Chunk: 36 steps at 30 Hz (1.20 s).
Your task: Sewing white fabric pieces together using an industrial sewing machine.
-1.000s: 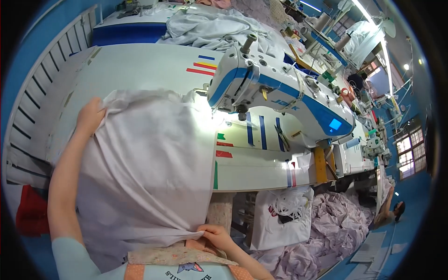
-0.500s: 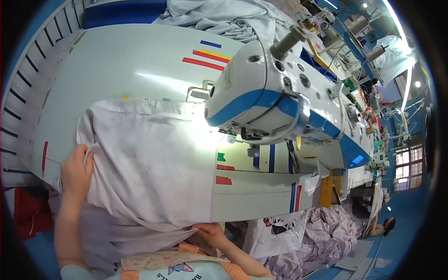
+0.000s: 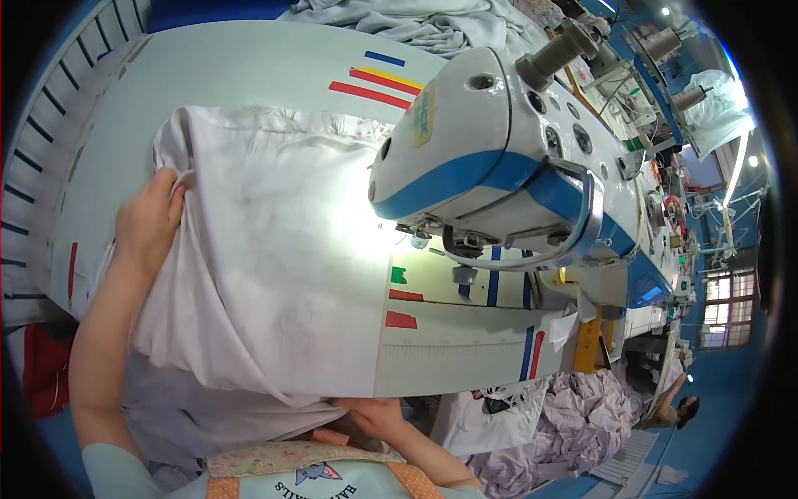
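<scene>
A large pale lilac-white cloth (image 3: 274,249) lies across the sewing table and hangs over its front edge toward my lap. My left hand (image 3: 148,218) grips a bunched fold at the cloth's left edge. At the front edge my right hand (image 3: 376,416) pinches the cloth's hanging part; its fingertips are partly hidden beneath the fabric. The white and blue sewing machine (image 3: 490,166) stands to the right, its lamp lighting the cloth beside the needle area. The machine head hides part of the cloth's right edge.
Coloured tape strips (image 3: 402,319) mark the white table (image 3: 249,62). Heaped grey-blue fabric (image 3: 424,25) lies at the back. Crumpled lilac fabric (image 3: 582,416) and a white bag (image 3: 490,424) sit low right. A red cloth (image 3: 46,370) is at the left. Another person (image 3: 683,409) is far right.
My left hand has moved farther over the table, carrying the cloth with it. The cloth's far edge now lies farther back. My right hand stays near the front edge.
</scene>
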Tool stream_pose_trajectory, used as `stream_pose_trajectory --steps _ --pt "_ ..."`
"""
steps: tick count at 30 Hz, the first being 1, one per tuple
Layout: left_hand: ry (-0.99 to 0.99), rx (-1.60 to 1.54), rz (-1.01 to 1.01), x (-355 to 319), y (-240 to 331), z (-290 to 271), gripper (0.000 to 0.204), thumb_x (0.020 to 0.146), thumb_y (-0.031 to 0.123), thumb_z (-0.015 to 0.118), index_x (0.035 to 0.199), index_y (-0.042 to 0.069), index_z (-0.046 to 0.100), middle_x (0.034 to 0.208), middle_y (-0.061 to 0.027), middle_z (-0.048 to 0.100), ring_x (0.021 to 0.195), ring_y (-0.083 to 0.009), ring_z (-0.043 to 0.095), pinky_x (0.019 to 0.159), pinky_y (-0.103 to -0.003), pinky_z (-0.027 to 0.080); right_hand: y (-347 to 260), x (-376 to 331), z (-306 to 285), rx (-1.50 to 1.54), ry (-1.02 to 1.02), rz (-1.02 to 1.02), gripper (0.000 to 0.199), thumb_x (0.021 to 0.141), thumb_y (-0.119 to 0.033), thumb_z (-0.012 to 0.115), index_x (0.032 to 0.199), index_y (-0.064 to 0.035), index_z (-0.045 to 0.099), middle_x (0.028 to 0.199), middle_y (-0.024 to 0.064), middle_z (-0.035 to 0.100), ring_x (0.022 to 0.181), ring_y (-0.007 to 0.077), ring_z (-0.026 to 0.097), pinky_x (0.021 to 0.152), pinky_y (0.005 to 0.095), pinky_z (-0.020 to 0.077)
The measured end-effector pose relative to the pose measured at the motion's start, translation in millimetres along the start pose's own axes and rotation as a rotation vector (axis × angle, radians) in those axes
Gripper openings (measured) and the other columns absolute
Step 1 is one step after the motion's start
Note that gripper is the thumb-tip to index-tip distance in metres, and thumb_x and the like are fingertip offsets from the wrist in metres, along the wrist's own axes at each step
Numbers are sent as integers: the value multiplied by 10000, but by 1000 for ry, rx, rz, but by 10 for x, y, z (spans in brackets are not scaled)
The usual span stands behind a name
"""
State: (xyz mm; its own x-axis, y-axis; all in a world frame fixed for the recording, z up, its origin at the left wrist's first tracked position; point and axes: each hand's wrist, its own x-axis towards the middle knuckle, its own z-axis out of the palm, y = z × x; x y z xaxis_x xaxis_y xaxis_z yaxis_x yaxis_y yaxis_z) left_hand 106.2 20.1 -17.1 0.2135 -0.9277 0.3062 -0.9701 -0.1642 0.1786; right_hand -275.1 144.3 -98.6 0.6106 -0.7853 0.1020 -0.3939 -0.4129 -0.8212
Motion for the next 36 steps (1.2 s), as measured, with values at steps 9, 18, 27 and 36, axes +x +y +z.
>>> stream_pose_trajectory --steps 9,18,27,36 --pt "26 24 15 446 93 200 160 888 191 555 886 57 467 785 -169 625 709 -410 594 604 -507 455 -372 234 -220 59 95 -247 223 668 12 631 873 -57 681 894 77 678 803 227 655 707 319 523" --pt "48 39 15 919 193 415 156 892 209 519 898 56 486 814 -176 646 718 -417 609 624 -518 470 -617 414 -456 60 116 -320 203 692 10 631 887 -37 668 908 86 673 808 232 655 796 361 555" --pt "64 65 -50 1433 324 633 171 898 228 481 903 61 518 810 -185 658 730 -413 627 637 -517 485 -570 816 -681 -44 50 -270 209 697 18 646 899 -36 658 888 87 662 840 238 655 828 387 552" --pt "67 92 -63 1999 359 852 173 878 179 450 938 55 555 865 -192 672 786 -401 649 678 -505 510 -445 1262 -861 -126 -8 -323 221 671 10 645 887 -33 641 901 83 653 877 236 640 859 388 539"
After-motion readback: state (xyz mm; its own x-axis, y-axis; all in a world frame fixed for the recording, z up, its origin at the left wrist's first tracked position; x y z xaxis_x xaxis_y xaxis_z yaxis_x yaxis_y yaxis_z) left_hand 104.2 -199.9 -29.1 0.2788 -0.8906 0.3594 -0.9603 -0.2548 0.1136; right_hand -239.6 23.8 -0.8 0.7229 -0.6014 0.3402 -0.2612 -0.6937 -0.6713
